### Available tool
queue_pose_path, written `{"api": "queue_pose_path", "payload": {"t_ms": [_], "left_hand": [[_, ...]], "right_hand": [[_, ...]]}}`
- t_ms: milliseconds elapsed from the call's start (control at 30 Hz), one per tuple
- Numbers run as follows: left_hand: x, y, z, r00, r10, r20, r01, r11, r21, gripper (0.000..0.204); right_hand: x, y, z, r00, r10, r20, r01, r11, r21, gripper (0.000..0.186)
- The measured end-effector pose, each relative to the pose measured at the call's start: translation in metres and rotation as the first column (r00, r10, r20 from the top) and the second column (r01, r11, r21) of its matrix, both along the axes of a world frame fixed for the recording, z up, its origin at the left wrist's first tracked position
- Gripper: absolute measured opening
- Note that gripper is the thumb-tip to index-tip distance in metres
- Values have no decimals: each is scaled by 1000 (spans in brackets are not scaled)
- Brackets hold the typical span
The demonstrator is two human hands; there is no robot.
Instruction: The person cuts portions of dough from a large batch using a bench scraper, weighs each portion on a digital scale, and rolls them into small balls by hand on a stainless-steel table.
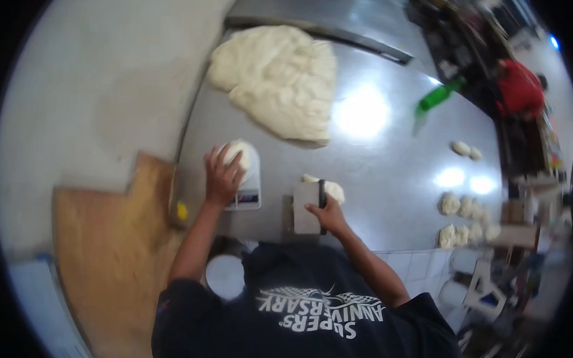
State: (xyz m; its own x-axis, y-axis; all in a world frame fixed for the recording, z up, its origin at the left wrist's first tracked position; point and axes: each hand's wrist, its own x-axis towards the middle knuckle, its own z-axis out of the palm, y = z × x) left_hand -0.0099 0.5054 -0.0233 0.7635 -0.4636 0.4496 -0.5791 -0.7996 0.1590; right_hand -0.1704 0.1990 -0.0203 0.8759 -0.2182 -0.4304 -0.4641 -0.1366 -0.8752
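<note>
R grip (329, 215) on pale rect. scraper (307, 208)

Runs open across the bare steel table (390, 182) from the right hand (329, 217) toward one, two and three o'clock, as far as the green bottle (436, 97), two dough balls (461, 148) and clustered dough lumps (450, 203) in turn. Meets a small dough piece (335, 192) close at twelve, the big dough mass (277, 78) at eleven, and at ten the white scale (251, 187) with the left hand (223, 180) over it.
</note>
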Motion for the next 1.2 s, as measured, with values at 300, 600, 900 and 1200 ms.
{"api": "queue_pose_path", "payload": {"t_ms": [300,600,900,1200], "left_hand": [[40,-2,-22,946,-223,-235,175,962,-207,59],[96,-7,-13,705,-218,-675,-580,371,-725,56],[-29,-317,95,590,-543,-598,-296,543,-786,51],[-220,-704,254,164,-980,110,752,52,-657,32]], "right_hand": [[-31,-48,8,976,-218,-15,218,976,-14,46],[-114,-122,35,816,-578,5,565,799,205,55],[-239,-237,3,551,-833,-50,821,530,210,56],[-390,-329,35,126,-985,-121,966,94,239,49]]}}
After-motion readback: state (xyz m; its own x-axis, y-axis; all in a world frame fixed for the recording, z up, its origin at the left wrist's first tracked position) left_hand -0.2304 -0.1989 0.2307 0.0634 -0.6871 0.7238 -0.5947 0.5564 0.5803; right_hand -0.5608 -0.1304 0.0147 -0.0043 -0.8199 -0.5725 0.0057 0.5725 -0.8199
